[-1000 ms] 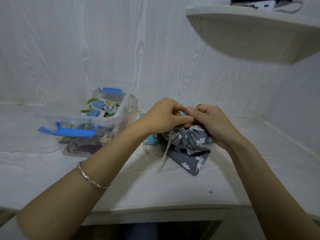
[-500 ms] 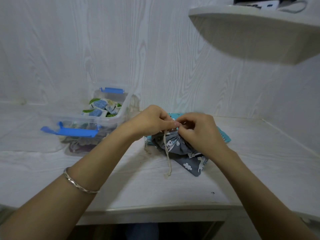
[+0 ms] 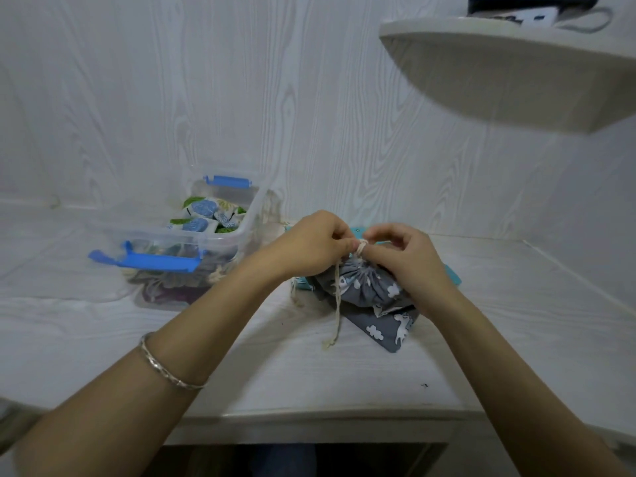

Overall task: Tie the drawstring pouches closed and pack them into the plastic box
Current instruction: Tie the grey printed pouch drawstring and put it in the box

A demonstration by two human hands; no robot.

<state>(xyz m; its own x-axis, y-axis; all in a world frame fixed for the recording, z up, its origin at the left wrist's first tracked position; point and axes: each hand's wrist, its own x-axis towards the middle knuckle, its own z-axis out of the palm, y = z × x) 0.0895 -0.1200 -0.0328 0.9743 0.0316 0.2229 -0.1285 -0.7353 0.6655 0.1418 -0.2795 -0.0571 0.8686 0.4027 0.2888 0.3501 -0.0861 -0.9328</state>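
A grey drawstring pouch (image 3: 368, 290) with white clouds lies on the white table, its mouth gathered tight. My left hand (image 3: 309, 244) and my right hand (image 3: 409, 256) meet above the gathered mouth, both pinching the beige drawstring (image 3: 337, 304). The cord is looped around my right fingertip, and its loose end hangs down to the table. A teal pouch (image 3: 451, 275) lies flat under the grey one, mostly hidden. The clear plastic box (image 3: 241, 235) with blue latches stands to the left, open, with several patterned pouches inside.
A rounded white shelf (image 3: 499, 70) juts from the wall at upper right, above the table. The table's front edge (image 3: 309, 421) runs below my forearms. White wood-grain walls close the back and the right side.
My hands have shifted slightly and drawn closer over the pouch mouth. The drawstring is now wound around my right fingertip. The pouch stays in place.
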